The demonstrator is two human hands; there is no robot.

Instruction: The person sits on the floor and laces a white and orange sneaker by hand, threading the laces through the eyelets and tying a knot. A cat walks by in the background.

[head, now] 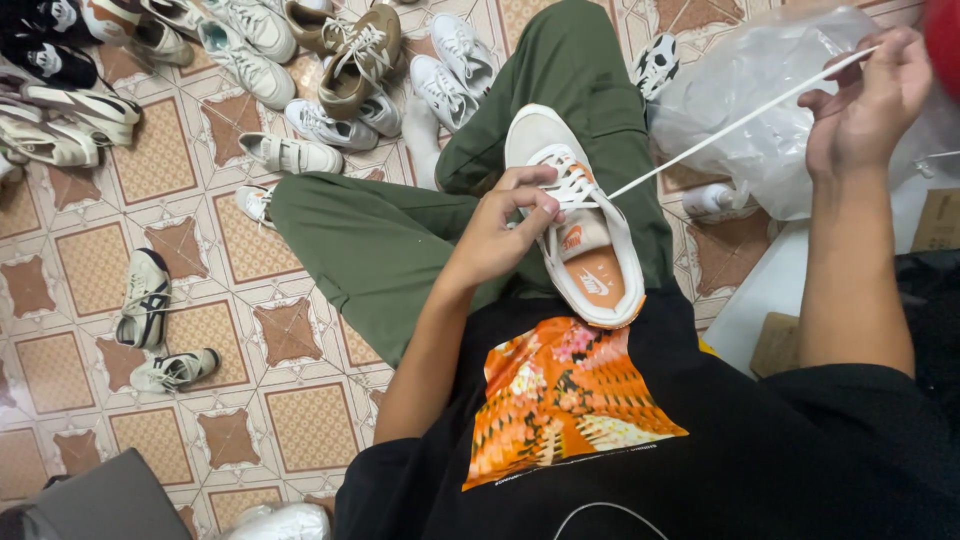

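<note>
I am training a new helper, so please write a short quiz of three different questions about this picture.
1. True or false: the right hand pulls a white shoelace tight.
2. Where does the white and orange sneaker rest? A) floor B) lap C) plastic bag
3. What does the left hand touch?

Key: 1 true. 2 B, on the green trousers. 3 the laces at the sneaker's eyelets.

White-and-orange sneaker, white lace

Head-worn view, steeply down, close
</note>
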